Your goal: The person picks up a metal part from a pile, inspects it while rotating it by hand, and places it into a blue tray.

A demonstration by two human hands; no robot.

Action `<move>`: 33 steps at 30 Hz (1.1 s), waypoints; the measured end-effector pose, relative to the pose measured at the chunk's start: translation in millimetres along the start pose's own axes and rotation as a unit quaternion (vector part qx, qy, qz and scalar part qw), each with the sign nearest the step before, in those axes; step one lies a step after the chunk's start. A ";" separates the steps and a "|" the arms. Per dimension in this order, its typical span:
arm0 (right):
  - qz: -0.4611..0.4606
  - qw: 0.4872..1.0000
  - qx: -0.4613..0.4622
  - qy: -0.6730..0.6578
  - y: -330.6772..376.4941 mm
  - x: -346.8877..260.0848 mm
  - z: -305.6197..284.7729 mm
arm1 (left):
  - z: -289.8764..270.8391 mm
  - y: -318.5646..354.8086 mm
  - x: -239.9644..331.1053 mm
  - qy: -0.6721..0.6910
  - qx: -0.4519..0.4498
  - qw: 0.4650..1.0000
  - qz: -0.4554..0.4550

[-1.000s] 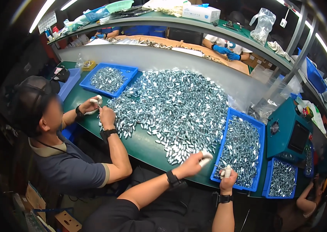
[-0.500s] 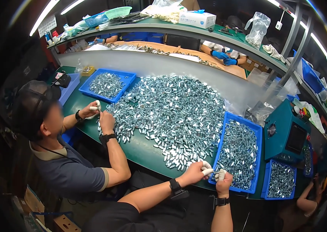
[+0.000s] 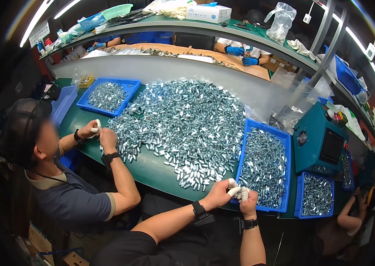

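Note:
My left hand (image 3: pixel 220 194) and my right hand (image 3: pixel 248 201) meet at the table's front edge, by the near left corner of a blue tray (image 3: pixel 289 177). White covers wrap several fingertips on both. Each hand is closed in a pinch, fingertips touching or nearly so; whatever small thing lies between them is hidden. The tray holds many small shiny metal pieces (image 3: pixel 263 164). Left of it, a large heap of the same kind of silvery, elongated metal pieces (image 3: pixel 192 124) spreads over the green table (image 3: pixel 150 170).
At my left a co-worker (image 3: pixel 70 177) pinches something small at the heap's edge. Another blue tray (image 3: pixel 135 88) of pieces stands far left. To the right are a teal machine (image 3: pixel 309 137) and a smaller blue tray (image 3: pixel 299 195). A loaded shelf (image 3: pixel 161 24) spans the back.
The whole view has shifted, so the scene sits further left and slightly higher. My fingertips have drawn closer together, covering the small shiny bit that showed between them.

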State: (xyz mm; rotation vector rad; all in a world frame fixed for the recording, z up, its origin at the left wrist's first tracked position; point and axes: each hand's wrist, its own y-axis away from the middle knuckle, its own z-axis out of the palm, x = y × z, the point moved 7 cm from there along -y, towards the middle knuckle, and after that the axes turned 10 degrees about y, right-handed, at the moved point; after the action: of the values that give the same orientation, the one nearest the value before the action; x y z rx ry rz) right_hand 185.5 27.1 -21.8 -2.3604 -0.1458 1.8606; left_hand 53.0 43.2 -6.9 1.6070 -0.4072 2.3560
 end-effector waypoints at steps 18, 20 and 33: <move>0.014 0.982 0.157 -0.106 2.2 18.0 -22.6 | -19.6 -20.1 10.6 -0.070 0.007 0.995 0.074; 0.001 0.978 0.171 -0.123 3.3 16.6 -23.6 | -31.5 -16.1 12.3 -0.179 0.035 0.981 0.061; 0.016 0.993 0.108 -0.046 1.6 9.5 -14.9 | -115.6 -33.2 14.7 -0.564 0.080 0.814 0.118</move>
State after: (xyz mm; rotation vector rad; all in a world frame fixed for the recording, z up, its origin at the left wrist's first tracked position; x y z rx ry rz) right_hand 202.2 26.4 -27.7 -2.1471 0.0811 1.8930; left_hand -39.5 117.7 -30.7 3.0552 -0.6357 1.2706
